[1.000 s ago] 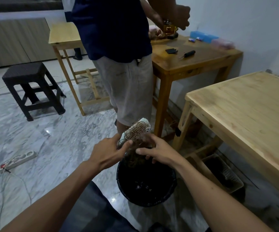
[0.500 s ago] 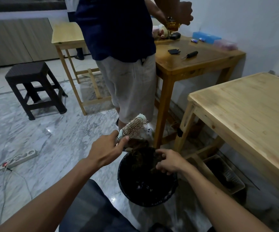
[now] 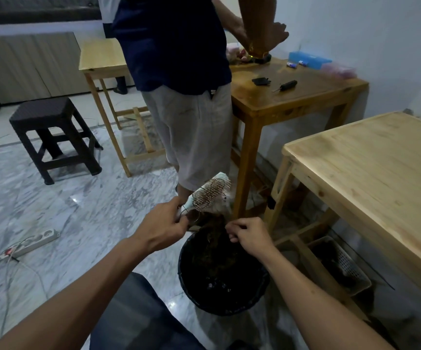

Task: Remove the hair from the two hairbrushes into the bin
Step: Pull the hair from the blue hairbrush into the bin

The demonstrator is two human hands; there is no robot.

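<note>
My left hand (image 3: 162, 227) grips the handle of a pale hairbrush (image 3: 210, 192), whose bristle face tilts up and to the right above the bin's far rim. A dark clump of hair (image 3: 210, 229) hangs from the brush's lower end into the black round bin (image 3: 223, 303) on the floor. My right hand (image 3: 248, 236) hovers over the bin's far right rim with its fingers pinched on the hair clump. Only one hairbrush is in view.
A person in a dark shirt and light shorts (image 3: 191, 132) stands just beyond the bin at a wooden table (image 3: 292, 97). A light wooden table (image 3: 381, 168) is at right with a basket (image 3: 343, 266) under it. A dark stool (image 3: 52, 135) and power strip (image 3: 37, 239) lie left.
My right hand went from the brush down into the bin with the hair, then rose back to the rim. The brush has tilted slightly; most of its bristles now show bare.
</note>
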